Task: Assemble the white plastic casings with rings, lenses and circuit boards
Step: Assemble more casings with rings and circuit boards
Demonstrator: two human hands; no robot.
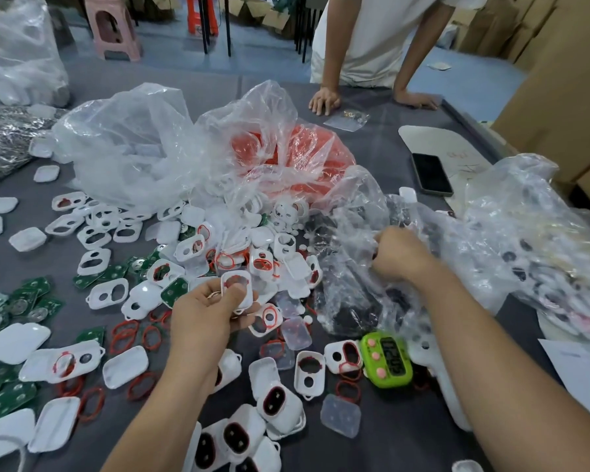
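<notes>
A small assembly workshop — grey table (pixel 218 93) heaped with bagged parts, cardboard boxes (pixel 559 80) stacked beside — plastic stools (pixel 111 28) behind.

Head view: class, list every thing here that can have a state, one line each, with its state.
left hand: grips a white casing, lifted off the table.
right hand: fingers curled, gripping the crumpled clear bag.
phone: face up, screen dark.
green timer: lying face up, digits showing.
large clear bag: open, white parts spilling out.
</notes>
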